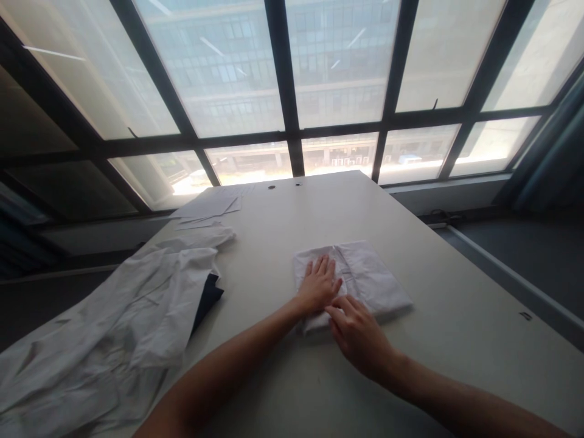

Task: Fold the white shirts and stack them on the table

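A white garment [378, 280], folded into a flat, roughly square bundle, lies on the white table in front of me. A dark line or gap runs across its top from the far edge. My left hand [319, 284] rests flat on the bundle's left part, fingers spread. Close beside it, my right hand [358, 331] is at the near edge, thumb and fingers pinched together at the cloth. Whatever bit of fabric sits between those fingertips is too small to make out clearly.
Loose white clothes [114, 340] are heaped along the table's left side, with a dark navy piece of cloth [207, 301] poking out. Paper sheets [207, 207] lie at the far left. The white table [456, 340] reaches toward large windows [337, 67]; a curtain [547, 146] hangs at right.
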Motion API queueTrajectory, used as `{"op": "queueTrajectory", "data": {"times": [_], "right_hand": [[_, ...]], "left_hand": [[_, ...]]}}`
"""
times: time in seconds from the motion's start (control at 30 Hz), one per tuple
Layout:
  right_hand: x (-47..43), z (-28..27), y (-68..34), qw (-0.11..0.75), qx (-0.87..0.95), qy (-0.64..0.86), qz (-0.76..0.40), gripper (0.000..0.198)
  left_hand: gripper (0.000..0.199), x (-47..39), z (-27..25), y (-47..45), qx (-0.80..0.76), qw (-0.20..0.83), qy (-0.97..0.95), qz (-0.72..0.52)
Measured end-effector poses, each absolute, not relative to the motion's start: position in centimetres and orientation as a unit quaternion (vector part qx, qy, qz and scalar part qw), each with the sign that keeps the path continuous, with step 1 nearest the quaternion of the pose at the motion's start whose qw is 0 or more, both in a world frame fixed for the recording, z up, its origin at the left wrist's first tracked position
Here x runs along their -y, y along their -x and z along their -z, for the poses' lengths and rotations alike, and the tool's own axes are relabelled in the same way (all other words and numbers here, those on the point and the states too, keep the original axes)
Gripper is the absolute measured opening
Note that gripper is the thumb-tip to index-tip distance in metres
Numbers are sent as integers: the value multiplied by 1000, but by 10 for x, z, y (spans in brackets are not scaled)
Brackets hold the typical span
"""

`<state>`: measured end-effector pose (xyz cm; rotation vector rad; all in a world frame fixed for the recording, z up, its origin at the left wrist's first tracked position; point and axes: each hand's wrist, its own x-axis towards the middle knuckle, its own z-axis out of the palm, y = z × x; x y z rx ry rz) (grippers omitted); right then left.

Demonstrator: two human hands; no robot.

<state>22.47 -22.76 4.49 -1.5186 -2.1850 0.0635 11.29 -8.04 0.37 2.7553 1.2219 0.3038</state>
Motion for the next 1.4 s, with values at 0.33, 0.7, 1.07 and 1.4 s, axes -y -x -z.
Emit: {"op": "queueTrajectory", "data": {"times": [0.33, 0.7, 1.07, 1.4], "right_hand": [[244, -18, -189, 201, 890, 408, -40, 66], [260, -27, -185, 188, 840, 506, -54, 16], [245, -27, -171, 92, 854, 509, -50, 28], [243, -23, -171, 211, 857, 470, -31, 57]], "left_hand": [[52, 53, -8, -100, -376, 70, -918, -106], [54, 56, -6, -102, -377, 69, -919, -98], [56, 58, -3, -105, -381, 46, -918, -99], [58, 60, -6, -105, -386, 14, -919, -74]]}}
